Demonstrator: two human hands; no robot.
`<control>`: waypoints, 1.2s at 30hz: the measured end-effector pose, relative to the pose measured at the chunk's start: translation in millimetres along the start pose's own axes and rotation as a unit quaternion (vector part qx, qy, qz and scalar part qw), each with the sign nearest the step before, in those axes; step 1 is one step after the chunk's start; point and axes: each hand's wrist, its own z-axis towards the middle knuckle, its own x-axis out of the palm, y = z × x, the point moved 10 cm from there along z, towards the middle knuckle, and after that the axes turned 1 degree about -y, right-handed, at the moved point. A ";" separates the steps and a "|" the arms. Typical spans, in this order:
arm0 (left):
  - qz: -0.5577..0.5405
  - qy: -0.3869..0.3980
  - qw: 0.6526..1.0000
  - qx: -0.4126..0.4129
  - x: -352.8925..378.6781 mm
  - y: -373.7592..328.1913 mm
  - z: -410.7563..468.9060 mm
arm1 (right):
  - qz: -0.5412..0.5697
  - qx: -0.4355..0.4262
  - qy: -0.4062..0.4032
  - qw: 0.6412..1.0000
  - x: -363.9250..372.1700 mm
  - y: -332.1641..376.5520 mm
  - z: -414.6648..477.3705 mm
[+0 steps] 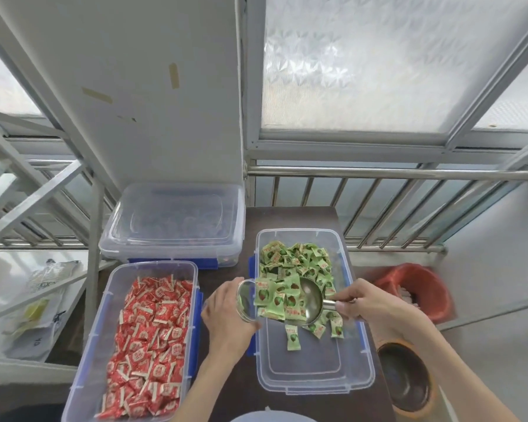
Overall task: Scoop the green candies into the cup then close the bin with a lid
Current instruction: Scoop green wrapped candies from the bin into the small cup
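Head view, mid-transfer: right hand [375,303] pinches the scoop [305,300], loaded with green candies [296,260], at the clear cup [247,300] gripped by the left hand [226,315] over the open bin [360,376]; pouring and lidding apparently remain.

Both forearms bare, coming in from bottom edge, angled up & inward. Left hand [226,315]: back of hand up, wrist roughly straight, fingers curled in a closed grip round sth clear; thumb side toward the right hand. Right hand [375,303]: reaches leftward, back of hand up, fingers folded under, thumb on top in a pinch grip on a thin handle. Hands near each other, not touching. Right forearm longer in view, crossing lower right corner.
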 end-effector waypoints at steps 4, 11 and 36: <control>0.005 0.003 0.999 0.037 -1.7 -9.8 -1.6 | -0.161 -0.007 0.024 0.987 -7.1 51.4 14.6; -0.024 0.016 0.999 0.014 -3.0 -2.1 1.0 | -0.314 -0.001 0.029 0.949 -6.5 128.4 24.6; -0.099 0.013 0.990 -0.100 10.4 32.4 -1.1 | -0.228 0.209 -0.022 0.951 33.3 -54.6 -28.1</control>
